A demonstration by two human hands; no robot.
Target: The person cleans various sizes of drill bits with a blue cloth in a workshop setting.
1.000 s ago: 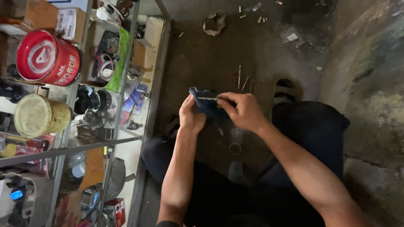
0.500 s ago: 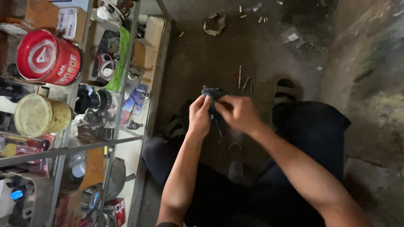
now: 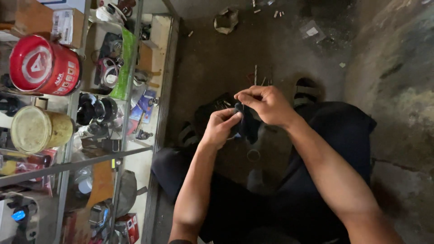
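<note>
Dark object (image 3: 247,125) half-hidden between fingers (image 3: 233,118)

Glass shelves (image 3: 72,165) left of hands (image 3: 266,105)

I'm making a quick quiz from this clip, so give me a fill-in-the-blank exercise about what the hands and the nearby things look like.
1. Both the left hand and the right hand grip a small ____-coloured object.
2. On the glass shelf at the left lies a round ____ tin.
3. Below that tin sits a yellowish can with a ____ lid.
4. The person's feet wear ____.

Missing words: dark; red; round; sandals
</note>
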